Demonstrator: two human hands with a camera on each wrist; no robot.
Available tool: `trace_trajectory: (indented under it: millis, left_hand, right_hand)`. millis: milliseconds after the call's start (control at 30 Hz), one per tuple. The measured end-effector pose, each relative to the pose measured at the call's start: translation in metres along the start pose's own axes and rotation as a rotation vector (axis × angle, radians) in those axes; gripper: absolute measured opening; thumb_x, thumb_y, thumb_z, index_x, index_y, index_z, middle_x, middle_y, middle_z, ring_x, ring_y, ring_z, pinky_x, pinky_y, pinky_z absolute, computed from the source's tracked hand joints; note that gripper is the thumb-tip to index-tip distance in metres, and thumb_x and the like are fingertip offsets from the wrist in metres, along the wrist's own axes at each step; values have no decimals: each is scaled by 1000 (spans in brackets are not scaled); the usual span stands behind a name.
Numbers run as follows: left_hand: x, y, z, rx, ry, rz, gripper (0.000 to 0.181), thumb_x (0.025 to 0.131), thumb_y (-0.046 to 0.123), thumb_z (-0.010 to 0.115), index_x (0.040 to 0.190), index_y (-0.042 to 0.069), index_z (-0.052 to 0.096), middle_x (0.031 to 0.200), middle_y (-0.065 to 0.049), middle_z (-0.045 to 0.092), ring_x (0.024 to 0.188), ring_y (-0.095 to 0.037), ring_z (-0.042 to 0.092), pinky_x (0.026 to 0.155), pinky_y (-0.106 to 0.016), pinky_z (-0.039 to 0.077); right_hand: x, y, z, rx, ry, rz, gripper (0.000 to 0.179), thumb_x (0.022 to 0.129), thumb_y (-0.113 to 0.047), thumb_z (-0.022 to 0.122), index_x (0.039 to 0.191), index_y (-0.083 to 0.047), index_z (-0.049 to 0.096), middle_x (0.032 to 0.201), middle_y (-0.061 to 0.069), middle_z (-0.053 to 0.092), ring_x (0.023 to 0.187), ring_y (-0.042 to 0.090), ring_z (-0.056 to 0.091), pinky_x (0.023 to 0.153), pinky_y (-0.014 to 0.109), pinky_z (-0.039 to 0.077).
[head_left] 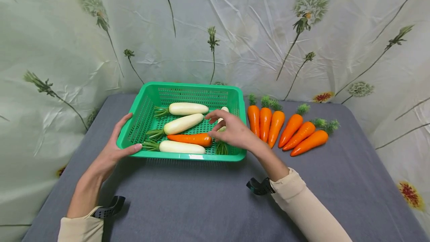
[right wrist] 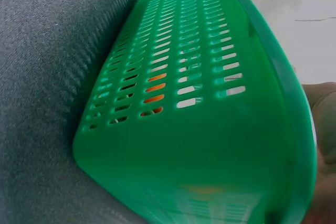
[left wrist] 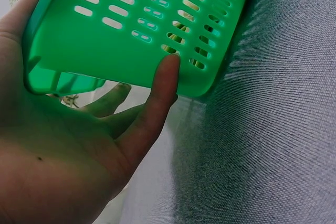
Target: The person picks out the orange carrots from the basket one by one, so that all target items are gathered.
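A green plastic basket [head_left: 188, 156] with slotted walls stands on the table. My left hand [head_left: 117, 141] grips its front left corner, thumb over the rim; in the left wrist view its fingers touch the outer wall. Inside lie several white radishes [head_left: 186, 148] with green stems, plus one orange carrot [head_left: 191, 139]. Above the basket's right part hovers my right hand [head_left: 231, 130], fingers loosely bent and holding nothing, the thumb close to the carrot's thick end. It partly covers a radish lying lengthwise at the right. The right wrist view mostly shows the basket's outer wall.
Several carrots [head_left: 277, 122] with leafy green tops lie in a row to the right of the basket. Grey cloth [head_left: 188, 201] covers the table. Behind it hangs a pale curtain [head_left: 248, 40] with a dandelion print.
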State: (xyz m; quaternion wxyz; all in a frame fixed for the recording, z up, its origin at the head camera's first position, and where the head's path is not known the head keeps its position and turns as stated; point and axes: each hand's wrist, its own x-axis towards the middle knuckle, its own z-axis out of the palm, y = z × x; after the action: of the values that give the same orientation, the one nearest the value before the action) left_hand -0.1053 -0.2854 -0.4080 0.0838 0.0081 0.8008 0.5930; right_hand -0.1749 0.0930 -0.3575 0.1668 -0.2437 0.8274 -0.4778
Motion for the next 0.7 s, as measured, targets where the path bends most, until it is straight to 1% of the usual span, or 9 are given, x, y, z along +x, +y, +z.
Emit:
trace_trajectory:
  millis: [100, 167, 267, 367, 433, 567, 633, 700]
  left_hand:
    - [0, 0, 0, -5, 0, 3, 99, 98, 14, 69, 164, 49, 5, 160, -18, 19, 125, -3, 41, 91, -11, 38]
    - [0, 0, 0, -3, 0, 3, 99, 98, 14, 69, 164, 49, 5, 160, -18, 20, 125, -2, 41, 91, -11, 38]
    - [-1, 0, 1, 2, 3, 2, 99, 98, 14, 69, 164, 49, 4, 160, -18, 20, 125, -2, 41, 91, -11, 38]
    - [-1, 0, 1, 5, 6, -3, 99, 98, 15, 69, 164, 50, 4, 160, -18, 20, 125, -2, 41, 91, -11, 37]
    - [-1, 1, 1, 3, 6, -6, 99, 98, 15, 69, 164, 50, 4, 161, -18, 19, 125, -3, 40, 91, -11, 37]
    - [-1, 1, 0, 1, 1, -8, 98, 98, 16, 69, 163, 51, 4, 162, -18, 17, 128, -4, 39, 91, -11, 36]
    - [-1, 1, 0, 0, -1, -8, 98, 98, 16, 69, 163, 51, 4, 163, -18, 16, 129, -4, 38, 91, -11, 36]
    - [-1, 1, 0, -1, -3, -9, 98, 98, 16, 69, 163, 51, 4, 164, -18, 16, 129, -4, 38, 91, -11, 37]
  right_hand:
    - [3, -2, 2, -1, -37, 40, 51, 94, -7, 75, 142, -9, 57, 137, 20, 59, 98, 23, 72, 77, 42, 63]
    - [5, -2, 3, -16, -67, 73, 52, 95, -8, 75, 143, -11, 56, 141, 21, 57, 100, 22, 72, 76, 39, 63]
    - [8, -3, 5, -77, -108, 117, 54, 96, -11, 75, 146, -14, 54, 147, 20, 55, 103, 20, 72, 76, 33, 61]
    - [10, -3, 7, -124, -140, 148, 57, 96, -13, 75, 149, -14, 52, 151, 19, 53, 102, 18, 72, 76, 29, 59]
    - [11, -2, 7, -137, -159, 160, 59, 97, -14, 75, 150, -13, 51, 152, 19, 52, 97, 18, 72, 75, 29, 58]
    - [13, -3, 9, -151, -198, 199, 62, 97, -15, 75, 152, -12, 48, 153, 18, 52, 88, 21, 73, 73, 30, 57]
    - [14, -3, 10, -166, -217, 218, 63, 97, -16, 75, 153, -13, 48, 153, 17, 52, 88, 22, 72, 73, 30, 56]
    - [16, -2, 11, -194, -232, 224, 64, 96, -17, 76, 153, -13, 48, 152, 16, 54, 91, 19, 72, 76, 30, 56]
